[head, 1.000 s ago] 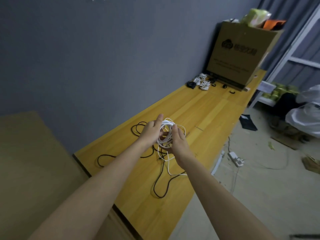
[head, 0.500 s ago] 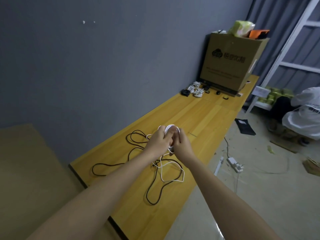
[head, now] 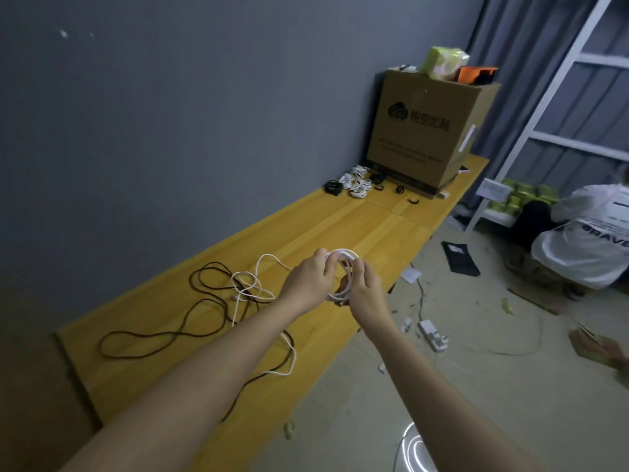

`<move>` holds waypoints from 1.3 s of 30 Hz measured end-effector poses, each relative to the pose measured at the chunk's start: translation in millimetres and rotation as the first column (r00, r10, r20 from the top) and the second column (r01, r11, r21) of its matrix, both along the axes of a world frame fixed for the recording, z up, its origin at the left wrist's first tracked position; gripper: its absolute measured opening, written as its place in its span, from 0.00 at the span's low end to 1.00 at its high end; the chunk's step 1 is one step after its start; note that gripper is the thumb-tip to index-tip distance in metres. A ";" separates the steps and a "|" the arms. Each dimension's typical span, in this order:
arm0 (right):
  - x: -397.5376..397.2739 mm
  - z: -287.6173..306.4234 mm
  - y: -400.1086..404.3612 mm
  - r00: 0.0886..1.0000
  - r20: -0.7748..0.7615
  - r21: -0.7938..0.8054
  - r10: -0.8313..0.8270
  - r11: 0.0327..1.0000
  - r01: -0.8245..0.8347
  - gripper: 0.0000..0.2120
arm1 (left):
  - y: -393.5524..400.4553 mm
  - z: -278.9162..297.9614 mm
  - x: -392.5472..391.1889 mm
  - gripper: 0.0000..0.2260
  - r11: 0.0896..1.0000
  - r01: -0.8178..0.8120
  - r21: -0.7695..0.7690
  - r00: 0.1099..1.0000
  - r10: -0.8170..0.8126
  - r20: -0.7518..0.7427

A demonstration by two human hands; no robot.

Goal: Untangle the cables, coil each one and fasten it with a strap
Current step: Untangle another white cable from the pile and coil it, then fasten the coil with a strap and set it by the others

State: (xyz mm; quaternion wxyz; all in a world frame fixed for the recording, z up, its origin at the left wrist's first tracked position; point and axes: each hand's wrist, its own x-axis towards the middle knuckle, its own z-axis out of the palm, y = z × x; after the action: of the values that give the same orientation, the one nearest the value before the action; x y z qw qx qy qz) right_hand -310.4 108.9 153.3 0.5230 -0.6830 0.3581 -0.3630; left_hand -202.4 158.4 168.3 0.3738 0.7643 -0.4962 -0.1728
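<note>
White cable point(head: 343, 279) partly hidden between hands, box print point(head: 420, 119) blurred (unreadable), seated person point(head: 585, 247) cut off

Wooden tabletop point(head: 357, 229) beneath the hands, cardboard box point(head: 429, 131) at its far end beyond them, white power strip point(head: 433, 334) on the floor to their right, seated person point(head: 585, 247) far right, grey wall point(head: 170, 131) to the left.

Wood-grain table point(head: 357, 226) w/ smooth finish; cardboard box point(head: 425, 131) matt; white cable point(head: 258, 287) smooth plastic.
</note>
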 end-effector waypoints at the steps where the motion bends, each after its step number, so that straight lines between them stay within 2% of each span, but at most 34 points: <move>1: -7.4 -2.1 -10.1 1.000 -0.018 -0.010 0.017 1.000 -0.017 0.16 | -6.5 -1.0 -7.9 0.16 1.000 0.016 -0.013 1.000 -0.016 0.021; 4: -26.8 -13.2 -41.7 0.992 0.048 0.011 0.118 0.993 -0.118 0.14 | -25.8 -5.0 -22.9 0.13 0.996 0.073 -0.046 0.997 -0.072 0.016; 7: -35.0 -24.0 -76.4 0.983 0.077 -0.045 0.164 0.986 -0.161 0.21 | -53.2 -8.9 -26.4 0.11 0.993 0.095 -0.067 0.995 -0.094 0.014; 11: -25.7 -36.4 -130.8 0.993 -0.007 -0.171 0.121 0.978 -0.120 0.24 | -112.6 -16.1 -19.4 0.12 0.991 0.113 -0.068 0.994 -0.114 0.000; 13: -17.3 -44.6 -169.7 0.992 -0.111 -0.261 0.067 0.961 -0.094 0.24 | -152.0 -25.3 -9.7 0.13 0.992 0.108 -0.064 0.994 -0.110 -0.024; 15: -7.1 -53.2 -216.5 0.969 -0.236 -0.298 0.066 0.945 -0.137 0.21 | -196.2 -36.0 2.7 0.13 0.993 0.098 -0.063 0.994 -0.101 -0.048; 16: -1.3 -55.6 -240.5 0.957 -0.271 -0.262 0.104 0.949 -0.177 0.20 | -219.9 -40.1 9.5 0.13 0.993 0.099 -0.056 0.993 -0.102 -0.056; 19: 14.1 -54.3 -307.6 0.939 -0.276 -0.108 0.207 0.964 -0.245 0.27 | -292.5 -45.9 28.7 0.13 0.993 0.113 -0.027 0.989 -0.115 -0.094; 21: 20.8 -52.3 -349.7 0.951 -0.223 -0.045 0.216 0.972 -0.232 0.22 | -339.8 -45.4 38.4 0.13 0.991 0.127 -0.042 0.979 -0.132 -0.153; 24: 22.1 -50.4 -401.6 0.974 -0.149 0.050 0.170 0.985 -0.164 0.10 | -400.1 -45.6 41.2 0.13 0.983 0.166 -0.077 0.954 -0.180 -0.239; 27: 20.2 -49.0 -447.7 0.987 -0.106 0.115 0.119 0.988 -0.107 0.09 | -450.3 -50.6 41.1 0.15 0.980 0.169 -0.110 0.919 -0.197 -0.341; 29: 21.1 -51.3 -480.8 0.987 -0.082 0.121 0.137 0.985 -0.126 0.09 | -484.0 -56.7 43.7 0.12 0.981 0.158 -0.114 0.924 -0.187 -0.333; 35: 28.1 -76.0 -589.2 0.975 -0.206 0.046 0.077 0.997 -0.069 0.11 | -592.5 -85.5 40.9 0.13 0.996 0.090 0.027 0.969 -0.082 -0.233; 39: 24.5 -96.4 -681.2 0.928 -0.366 -0.096 0.064 0.990 -0.107 0.09 | -674.8 -104.8 34.2 0.15 0.967 0.067 0.245 0.981 -0.019 -0.191</move>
State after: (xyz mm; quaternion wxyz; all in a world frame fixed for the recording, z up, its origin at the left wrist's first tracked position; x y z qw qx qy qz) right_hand -285.9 -572.3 56.9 0.4235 -0.7819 0.3968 -0.2278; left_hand -168.2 -516.5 63.5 0.3156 0.7748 -0.4497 -0.3129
